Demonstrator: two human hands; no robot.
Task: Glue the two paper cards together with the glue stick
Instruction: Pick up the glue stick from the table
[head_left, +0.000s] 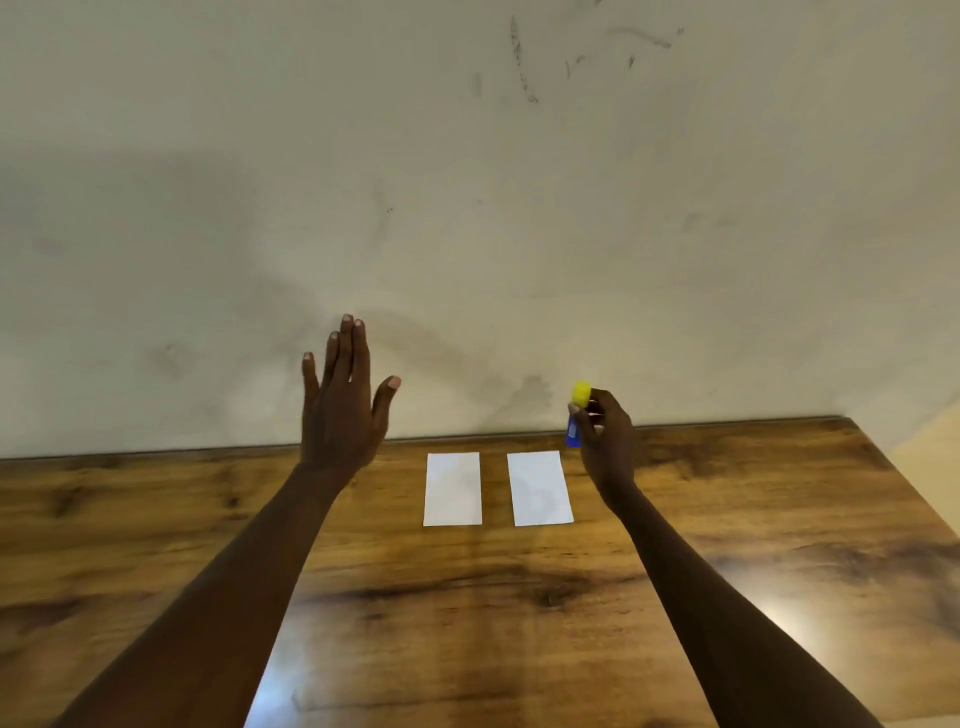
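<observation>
Your two white paper cards lie flat side by side on the wooden surface (519, 623), close to its far edge: the left card (452, 489) and the right card (540, 488), with a narrow strip of wood between them. Just right of the right card, your right hand (605, 434) grasps the glue stick (576, 415) upright above the surface, fingers curled round its blue body, yellow cap on top. Your left hand (343, 402) is raised left of the cards, released, fingers straight, holding nothing. A scuffed pale wall (467, 208) stands behind.

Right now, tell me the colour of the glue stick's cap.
Yellow, on a blue body; the glue stick shows in the head view, held in the right hand.
</observation>
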